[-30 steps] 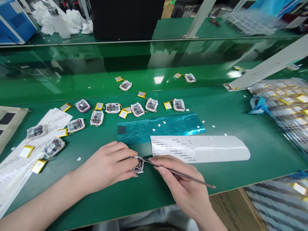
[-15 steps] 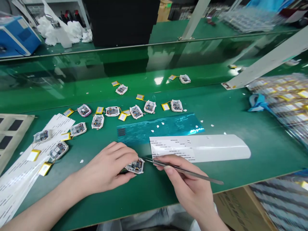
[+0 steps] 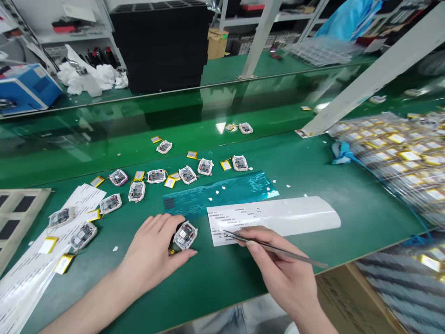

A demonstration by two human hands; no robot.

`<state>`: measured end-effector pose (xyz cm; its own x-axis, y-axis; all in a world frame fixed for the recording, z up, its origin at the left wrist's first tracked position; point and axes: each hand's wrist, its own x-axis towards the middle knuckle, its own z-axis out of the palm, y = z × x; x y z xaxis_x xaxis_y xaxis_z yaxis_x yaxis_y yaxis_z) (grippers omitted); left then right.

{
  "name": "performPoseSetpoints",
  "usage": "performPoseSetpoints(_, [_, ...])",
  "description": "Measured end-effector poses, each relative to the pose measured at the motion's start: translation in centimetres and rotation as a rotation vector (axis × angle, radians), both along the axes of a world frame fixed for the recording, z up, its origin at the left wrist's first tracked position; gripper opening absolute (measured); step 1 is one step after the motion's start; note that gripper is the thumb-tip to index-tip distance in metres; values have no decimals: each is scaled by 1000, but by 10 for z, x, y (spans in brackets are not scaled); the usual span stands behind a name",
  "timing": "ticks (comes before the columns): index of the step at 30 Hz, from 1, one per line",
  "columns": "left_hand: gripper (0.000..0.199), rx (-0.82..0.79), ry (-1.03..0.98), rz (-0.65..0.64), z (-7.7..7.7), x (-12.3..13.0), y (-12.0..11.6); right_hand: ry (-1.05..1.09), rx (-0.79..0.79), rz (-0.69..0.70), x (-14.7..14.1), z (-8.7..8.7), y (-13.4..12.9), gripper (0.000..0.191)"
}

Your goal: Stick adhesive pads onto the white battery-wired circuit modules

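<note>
My left hand [image 3: 155,246] is curled round the left side of a small white watch case [image 3: 185,235] with an exposed circuit board, thumb below it and fingers above. A bit of yellow battery shows by the palm; the rest is hidden. In my right hand [image 3: 283,269] is a pair of metal tweezers [image 3: 278,250], pinched between thumb and fingers. Their tips lie over the printed left part of a white label sheet [image 3: 299,215]; whether a label is between them is too small to tell. Just behind lies a shiny blue film strip [image 3: 222,190].
Several other watch cases [image 3: 156,176] with wired yellow batteries [image 3: 225,165] lie at the back and left. White label strips [image 3: 38,250] and a framed tray [image 3: 26,199] are on the left. At right are clear trays of batteries [image 3: 392,148] and a slanted white post [image 3: 375,69].
The tweezer tips have left the watch case and are now over the label sheet. The watch case is turned, with more of its board showing. The camera view has tilted upward.
</note>
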<state>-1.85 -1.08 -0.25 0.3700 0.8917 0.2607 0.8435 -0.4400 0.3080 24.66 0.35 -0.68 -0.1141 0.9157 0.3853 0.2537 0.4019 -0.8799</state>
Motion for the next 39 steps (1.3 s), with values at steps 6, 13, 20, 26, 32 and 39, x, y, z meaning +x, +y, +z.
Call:
performPoseSetpoints(6, [48,-2,-14,13,-8,-1,-4,-48,-24,-121,15,1,13,12])
performPoseSetpoints(13, [27,-171,-62,-110,14,-20,3,-108,-54,-65,19,15,23,9])
performPoseSetpoints(20, [50,-267,-37,-236,25,-24,5,-57,-35,323,-19,19,2,12])
performPoseSetpoints(26, [55,-234,32,-253,15,-10,0,-59,-110,236,-18,25,18,10])
performPoseSetpoints(32, [54,-299,35,-250,19,-8,2,-87,-314,337,-26,32,62,19])
performPoseSetpoints(39, [44,-313,0,-224,20,-10,3,-31,-455,600,-79,27,111,11])
